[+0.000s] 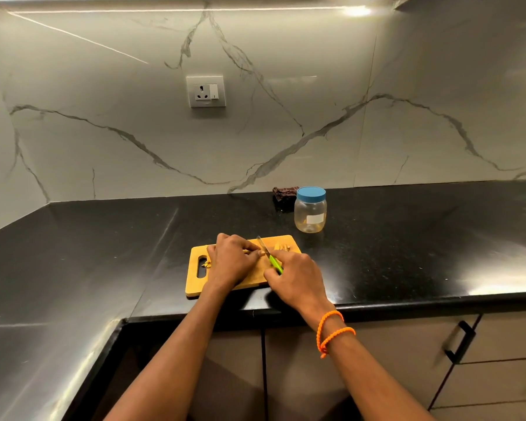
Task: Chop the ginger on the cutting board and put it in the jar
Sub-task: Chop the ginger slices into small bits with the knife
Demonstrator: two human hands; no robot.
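Observation:
A wooden cutting board (195, 284) lies on the black counter near its front edge. My left hand (231, 259) curls over a piece of ginger on the board, which it mostly hides. My right hand (295, 278) grips a green-handled knife (269, 255), whose blade points away and meets the board just right of my left fingertips. A small heap of cut ginger (283, 247) lies at the board's far right corner. Some scraps (206, 264) sit by the handle slot on the left. A clear jar (310, 209) with a blue lid on stands behind the board to the right.
A dark folded cloth (283, 192) lies against the marble backsplash behind the jar. A wall socket (206, 91) sits above the counter. The counter (407, 238) turns a corner at the left. Cabinet fronts with black handles (460, 341) are below at the right.

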